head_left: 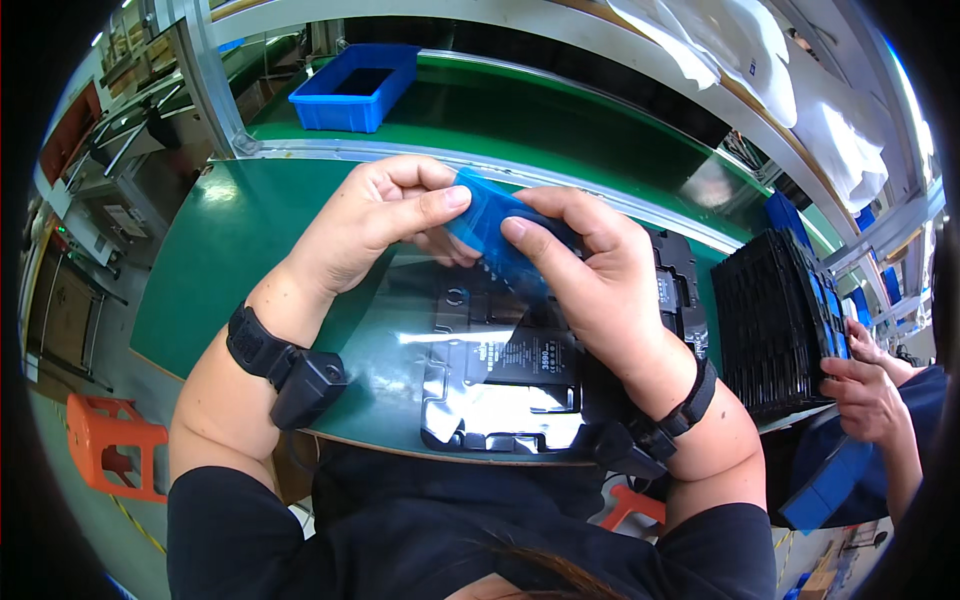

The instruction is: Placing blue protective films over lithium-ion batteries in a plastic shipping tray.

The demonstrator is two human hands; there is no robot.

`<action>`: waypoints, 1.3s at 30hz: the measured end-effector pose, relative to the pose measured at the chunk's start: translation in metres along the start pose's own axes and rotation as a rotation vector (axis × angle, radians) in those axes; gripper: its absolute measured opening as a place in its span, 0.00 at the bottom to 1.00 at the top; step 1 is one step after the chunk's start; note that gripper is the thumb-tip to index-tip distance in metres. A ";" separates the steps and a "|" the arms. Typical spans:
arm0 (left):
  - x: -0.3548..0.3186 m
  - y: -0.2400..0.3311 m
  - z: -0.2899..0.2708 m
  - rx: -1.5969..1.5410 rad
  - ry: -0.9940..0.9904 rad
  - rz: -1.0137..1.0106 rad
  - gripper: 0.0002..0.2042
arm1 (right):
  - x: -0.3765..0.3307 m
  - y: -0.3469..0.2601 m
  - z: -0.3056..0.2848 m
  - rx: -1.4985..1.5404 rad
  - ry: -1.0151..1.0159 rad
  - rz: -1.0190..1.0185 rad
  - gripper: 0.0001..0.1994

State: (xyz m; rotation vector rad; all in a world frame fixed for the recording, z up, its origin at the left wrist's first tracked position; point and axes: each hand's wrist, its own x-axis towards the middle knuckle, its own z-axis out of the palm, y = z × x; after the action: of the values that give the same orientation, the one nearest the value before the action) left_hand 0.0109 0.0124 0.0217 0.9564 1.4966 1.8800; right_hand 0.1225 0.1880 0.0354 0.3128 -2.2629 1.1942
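Observation:
A sheet of translucent blue film (485, 225) is stretched between my two hands above the table. My left hand (375, 215) pinches its left edge between thumb and fingers. On the other side, my right hand (605, 265) grips the film with thumb and index finger; whether a dark piece lies behind it there, I cannot tell. Below them sits a black moulded plastic tray (436, 390), partly covered by my right hand and forearm. A flat black battery pack (540, 352) with white print lies in that tray, under shiny glare.
A tall stack of black trays (765, 325) stands on the right, with a co-worker's hand (868, 395) at its side. On the green shelf behind is a blue bin (340, 112). A metal rail (330, 150) edges the green table (240, 230). An orange stool (120, 435) stands lower left.

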 end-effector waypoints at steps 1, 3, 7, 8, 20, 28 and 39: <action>0.002 -0.001 0.000 0.013 0.004 0.024 0.11 | -0.001 -0.001 0.000 0.013 -0.015 0.039 0.09; 0.001 -0.003 0.002 0.023 0.042 0.042 0.10 | 0.000 0.001 0.000 0.003 -0.012 0.031 0.09; 0.003 -0.009 0.004 0.089 0.158 0.141 0.08 | 0.004 0.004 0.001 -0.031 0.019 -0.024 0.10; 0.004 -0.009 0.004 0.115 0.177 0.161 0.08 | 0.005 0.006 0.001 -0.039 0.031 -0.034 0.10; 0.006 -0.011 0.008 0.381 0.391 0.262 0.17 | 0.006 0.016 0.000 0.015 0.174 -0.145 0.08; 0.003 -0.015 -0.013 0.521 0.302 0.229 0.16 | 0.009 0.017 0.000 -0.013 0.236 -0.174 0.06; 0.007 -0.013 0.002 0.472 0.271 0.274 0.15 | 0.010 0.021 -0.007 0.109 0.281 0.038 0.07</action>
State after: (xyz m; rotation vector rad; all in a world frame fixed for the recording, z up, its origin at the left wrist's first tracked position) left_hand 0.0080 0.0224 0.0109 1.2012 2.1284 1.9407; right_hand 0.1071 0.2067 0.0299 0.1331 -1.9745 1.2961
